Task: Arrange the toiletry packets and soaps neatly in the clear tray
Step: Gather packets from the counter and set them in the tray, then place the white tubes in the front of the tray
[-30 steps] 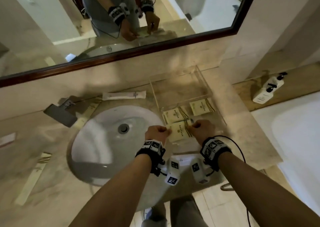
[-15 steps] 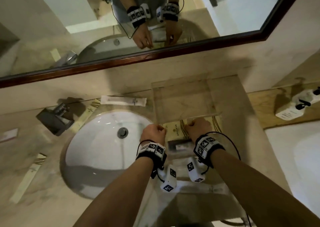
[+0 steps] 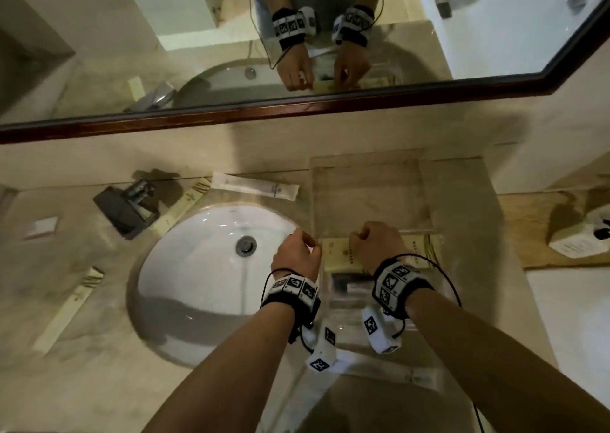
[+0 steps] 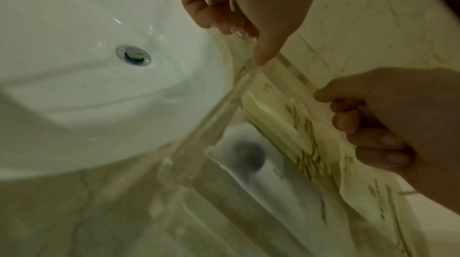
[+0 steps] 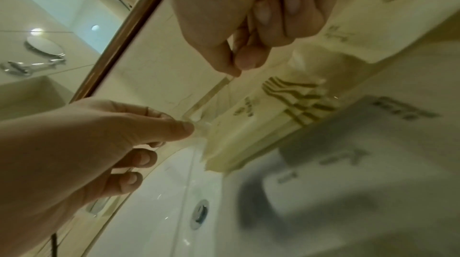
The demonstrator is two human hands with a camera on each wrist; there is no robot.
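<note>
1. A long cream packet point(image 3: 67, 310) was seen lying on the table point(image 3: 99, 383) at 9 o'clock of the white sink point(image 3: 198, 284), well apart from the tray.
2. A dark faucet point(image 3: 127, 206) and a second long packet point(image 3: 183, 206) were found at 11 o'clock of the sink, with a white tube point(image 3: 255, 186) lying flat at 12 o'clock, near the tray's far left corner.
3. The left hand point(image 3: 295, 256) was held at the sink's 3 o'clock rim; its grip was pressed together, thumb and forefinger pinching the left wall of the clear tray point(image 3: 366, 198).
4. A stack of cream packets point(image 3: 340, 254) was seen lying inside the tray between the two hands, just against the divider, with a grey-printed sachet point(image 3: 350, 289) at its 6 o'clock.
5. The right hand point(image 3: 376, 246) was held over the tray's middle; its fingers were curled, and thumb and forefinger were seen in the right wrist view pinching a thin clear edge, seemingly the tray's divider.
6. More cream packets point(image 3: 425, 249) were seen in the tray at 3 o'clock of the right hand.
7. A white pump bottle point(image 3: 577, 241) was found lying on a wooden ledge point(image 3: 528, 228) at far right.
</note>
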